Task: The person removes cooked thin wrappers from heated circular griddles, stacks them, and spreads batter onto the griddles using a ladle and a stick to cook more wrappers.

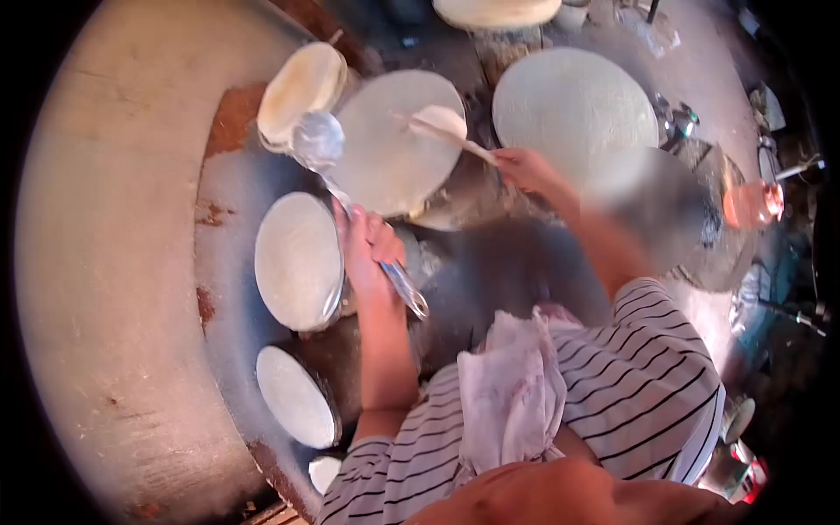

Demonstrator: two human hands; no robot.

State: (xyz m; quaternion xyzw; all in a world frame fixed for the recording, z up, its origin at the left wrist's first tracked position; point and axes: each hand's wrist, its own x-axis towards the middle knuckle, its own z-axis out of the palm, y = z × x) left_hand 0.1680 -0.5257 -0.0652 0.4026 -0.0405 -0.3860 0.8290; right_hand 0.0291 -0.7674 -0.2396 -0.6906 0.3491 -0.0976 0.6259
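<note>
My left hand [371, 243] is closed around the handle of a metal ladle [318, 140], whose rounded bowl is up front beside a stack of round, thin flatbreads [302, 87]. In my right hand [525, 169] is a wooden spatula [439, 123] with a broad pale head. That head lies over a large round griddle [385, 175] covered with a pale, smooth layer. Whether the spatula touches the layer I cannot tell. Just below the ladle, left of my left hand, sits another round pale-coated griddle [298, 262].
A curved tan ledge [114, 262] runs along the left. More pale rounds are nearby: a large one [573, 105] at right and a smaller one [296, 398] at lower left. Another flatbread stack [497, 12] is at the top. A reddish jar [752, 205] stands far right.
</note>
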